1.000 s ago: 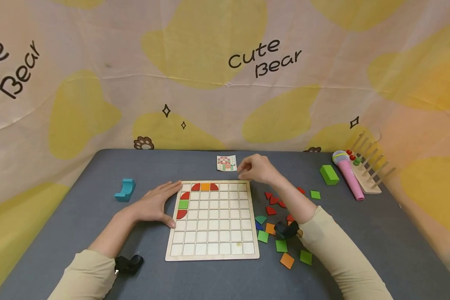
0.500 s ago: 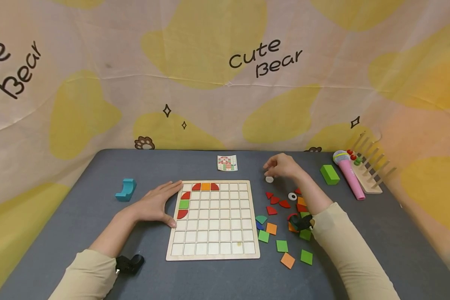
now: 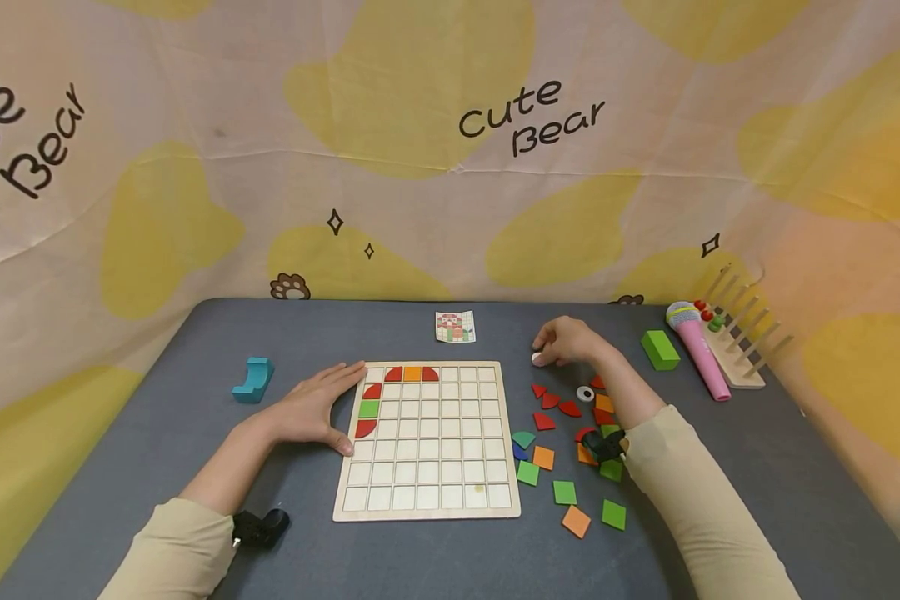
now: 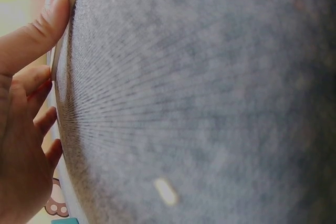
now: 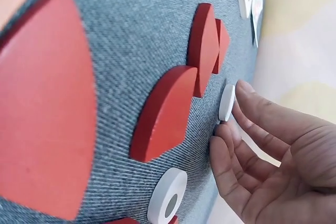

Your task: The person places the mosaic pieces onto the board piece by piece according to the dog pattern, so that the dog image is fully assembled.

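Sensibly, a spread left hand [image 3: 309, 410] steadied the board [image 3: 437, 451]; the right hand [image 3: 567, 341], pinching the white disc [image 5: 227, 103], probably needed lightness.

Grid board [image 3: 438, 467] looks smooth wd, tbl cover [image 3: 450, 558] matt woven cloth.

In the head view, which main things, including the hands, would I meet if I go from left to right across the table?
teal block, left hand, grid board, right hand, green block, pink microphone, wooden pegged rack
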